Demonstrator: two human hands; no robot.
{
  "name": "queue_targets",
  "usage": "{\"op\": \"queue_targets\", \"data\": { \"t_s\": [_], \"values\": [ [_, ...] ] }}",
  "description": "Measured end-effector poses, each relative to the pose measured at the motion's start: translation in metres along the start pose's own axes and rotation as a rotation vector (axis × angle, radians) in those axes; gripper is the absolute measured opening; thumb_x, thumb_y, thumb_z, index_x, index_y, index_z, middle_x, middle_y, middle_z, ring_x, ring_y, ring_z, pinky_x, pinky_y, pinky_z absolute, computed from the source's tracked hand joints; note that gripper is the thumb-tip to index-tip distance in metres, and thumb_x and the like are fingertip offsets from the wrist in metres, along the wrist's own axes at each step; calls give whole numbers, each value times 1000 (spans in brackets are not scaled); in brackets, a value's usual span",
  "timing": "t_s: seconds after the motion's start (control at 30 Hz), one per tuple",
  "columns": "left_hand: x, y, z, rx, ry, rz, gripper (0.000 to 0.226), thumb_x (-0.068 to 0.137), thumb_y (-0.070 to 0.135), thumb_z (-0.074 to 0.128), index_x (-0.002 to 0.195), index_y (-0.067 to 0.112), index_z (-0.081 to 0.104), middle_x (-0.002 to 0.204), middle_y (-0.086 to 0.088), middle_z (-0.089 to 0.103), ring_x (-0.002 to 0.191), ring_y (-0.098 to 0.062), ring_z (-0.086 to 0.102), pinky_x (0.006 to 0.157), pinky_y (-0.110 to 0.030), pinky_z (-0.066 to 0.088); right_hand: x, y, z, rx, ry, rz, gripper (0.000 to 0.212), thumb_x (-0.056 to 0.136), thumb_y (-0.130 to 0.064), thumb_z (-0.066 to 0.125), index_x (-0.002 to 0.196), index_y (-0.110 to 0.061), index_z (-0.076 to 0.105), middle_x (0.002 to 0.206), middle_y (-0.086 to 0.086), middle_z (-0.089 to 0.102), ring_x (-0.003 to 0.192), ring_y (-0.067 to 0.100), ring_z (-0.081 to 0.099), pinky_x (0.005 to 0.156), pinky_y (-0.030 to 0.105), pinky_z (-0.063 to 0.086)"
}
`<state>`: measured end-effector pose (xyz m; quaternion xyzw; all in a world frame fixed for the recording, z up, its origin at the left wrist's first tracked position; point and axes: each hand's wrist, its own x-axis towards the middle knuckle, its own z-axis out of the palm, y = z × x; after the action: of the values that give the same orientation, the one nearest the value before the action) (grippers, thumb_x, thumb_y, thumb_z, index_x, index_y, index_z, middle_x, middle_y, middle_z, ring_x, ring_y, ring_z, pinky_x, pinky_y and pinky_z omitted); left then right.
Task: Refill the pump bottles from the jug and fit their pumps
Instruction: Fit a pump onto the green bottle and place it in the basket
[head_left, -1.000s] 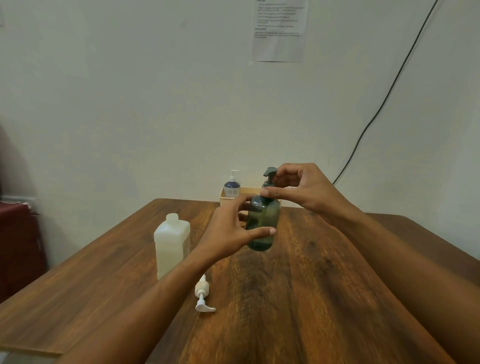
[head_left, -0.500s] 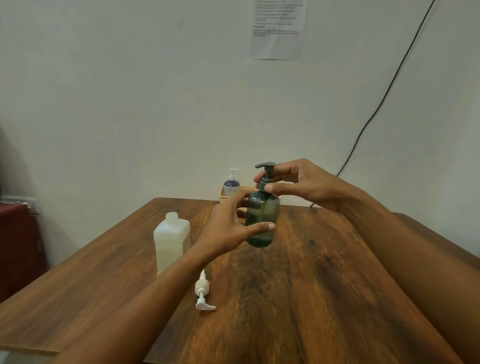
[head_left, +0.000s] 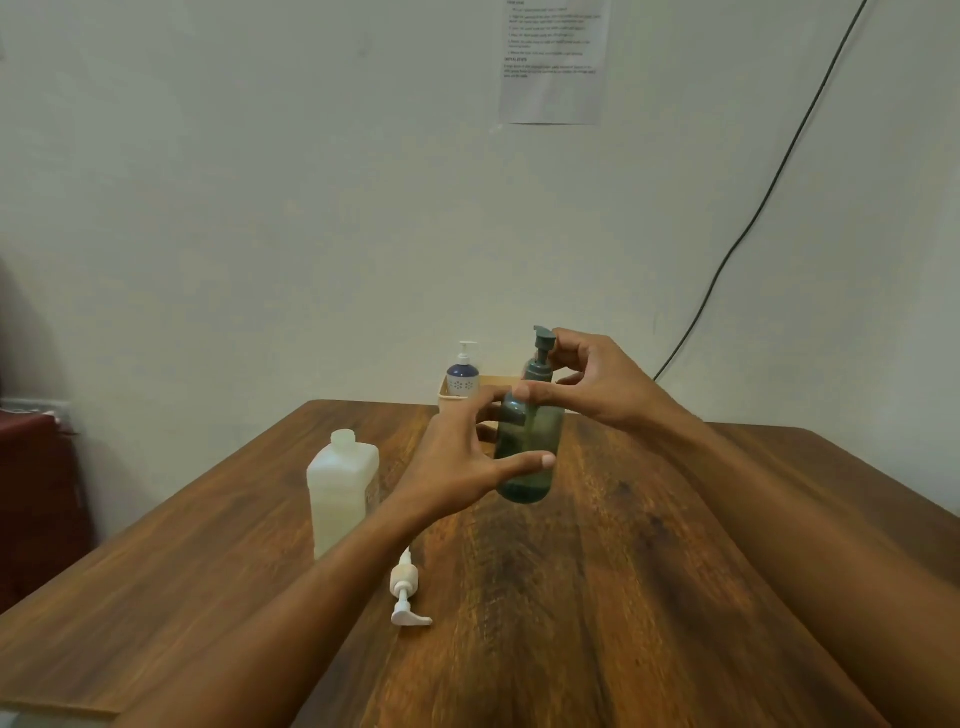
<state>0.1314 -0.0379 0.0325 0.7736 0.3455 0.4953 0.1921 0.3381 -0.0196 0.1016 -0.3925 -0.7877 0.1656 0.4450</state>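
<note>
- my left hand (head_left: 457, 457) is gripping the green bottle (head_left: 530, 452) by its body, holding it above the table (head_left: 649, 597).
- my right hand (head_left: 597, 384) is pinching its dark pump (head_left: 543, 345) at the collar.
- the white jug (head_left: 340, 493) is standing uncapped to the left, a loose white pump (head_left: 405, 592) lying near it.
</note>
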Motion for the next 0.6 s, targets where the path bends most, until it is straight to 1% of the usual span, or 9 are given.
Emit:
{"op": "queue_targets", "data": {
  "t_s": [0.03,0.1,0.17,0.23,0.3,0.37,0.43,0.5,0.6],
  "values": [
    [0,0,-1,-5,-3,1,77,74,53,84,141,30,53,132,8,65,111,-7,64,84,-13,55,0,-1,-4,-2,-51,31,55,76,-65,83,113,-26,74,110,-12,78,108,5,72,94,35,58],
    [2,0,-2,-9,-11,2,76,74,51,85,140,29,53,132,7,65,112,-9,64,86,-16,56,1,-5,-13,57,-156,73,48,86,-61,75,126,-34,73,124,-15,76,119,6,70,103,38,54],
    [2,0,-3,-6,-10,1,77,74,51,85,140,29,53,132,8,65,112,-9,64,85,-16,56,1,-6,-20,115,-234,72,36,92,-50,74,126,-35,76,128,-12,76,123,7,69,106,39,51],
    [2,0,-3,-9,-8,4,77,74,51,85,140,29,53,132,9,65,112,-7,64,85,-14,55,1,-7,-21,111,-232,61,30,91,-45,78,118,-32,81,123,-9,78,121,7,70,108,42,48],
    [2,-1,-2,-16,-4,10,77,74,51,85,140,30,53,131,9,65,112,-7,64,85,-13,55,3,-7,-16,87,-144,61,29,83,-48,86,104,-28,83,115,-6,80,115,7,72,107,43,50],
    [2,-1,-1,-12,1,12,78,74,52,85,141,31,53,131,10,65,112,-6,64,84,-12,55,3,-6,-7,82,-44,59,23,75,-48,91,82,-31,76,108,2,81,107,12,74,97,40,56],
    [2,-1,0,-8,5,15,77,73,53,85,140,33,52,130,12,64,109,-1,63,81,-8,53,3,-3,3,64,-5,36,29,75,-47,92,72,-35,66,105,10,80,103,23,75,90,37,60],
    [2,-1,-1,-19,6,11,76,73,53,85,139,35,52,128,14,64,105,2,62,79,-7,52,3,-2,5,65,-18,50,30,77,-54,88,85,-31,70,108,6,80,103,21,75,91,31,62],
    [3,-2,-3,-33,4,-2,77,72,55,85,138,33,54,129,13,64,108,-3,64,80,-8,53,2,-5,-7,173,-142,114,46,88,-58,77,123,-28,75,124,-8,77,118,10,72,102,38,58]
  ]
}}
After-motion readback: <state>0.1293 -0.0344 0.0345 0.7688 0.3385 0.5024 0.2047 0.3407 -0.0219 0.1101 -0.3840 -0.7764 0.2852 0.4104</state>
